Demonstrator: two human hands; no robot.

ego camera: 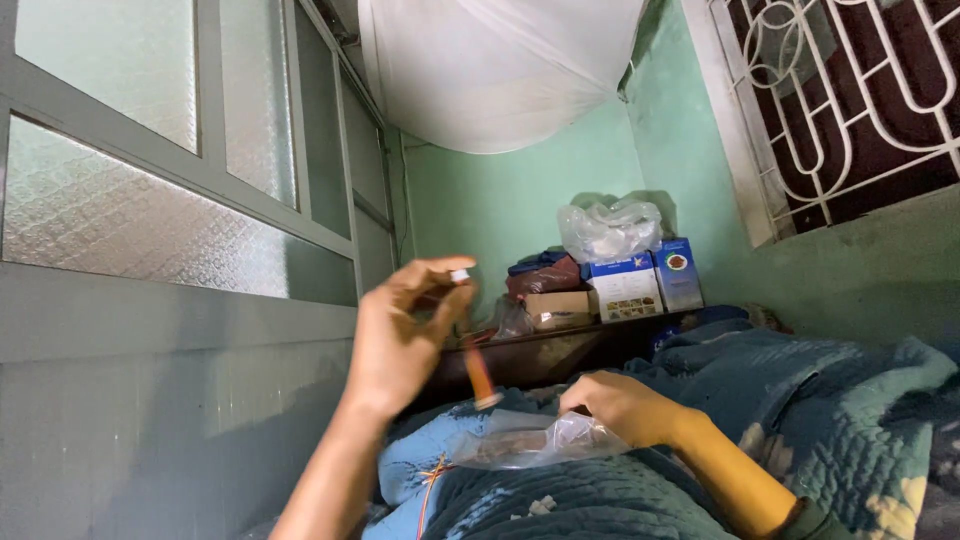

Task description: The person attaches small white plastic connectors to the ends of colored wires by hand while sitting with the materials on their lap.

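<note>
The left hand (400, 335) is pinching a light, limp wire lead (476, 370) by its white connector (460, 275), best held there, while the right hand (625, 405) is gripping a soft clear plastic bag (520, 445).

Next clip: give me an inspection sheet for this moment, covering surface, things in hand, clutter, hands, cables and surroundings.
Surface: a blue quilted blanket on a bed; no table seen.
Things in hand: a small white connector with a ribbon of orange wires hanging from it; a clear plastic bag lying on the blanket.
Clutter: cardboard boxes and a crumpled plastic bag stacked on a dark shelf.
Hands: left hand raised, fingers pinching the connector; right hand resting on the clear bag's top.
Cables: thin coloured wires lying loose on the blanket below the bag.
Surroundings: green wall, frosted glass partition, barred window, white net overhead.
</note>
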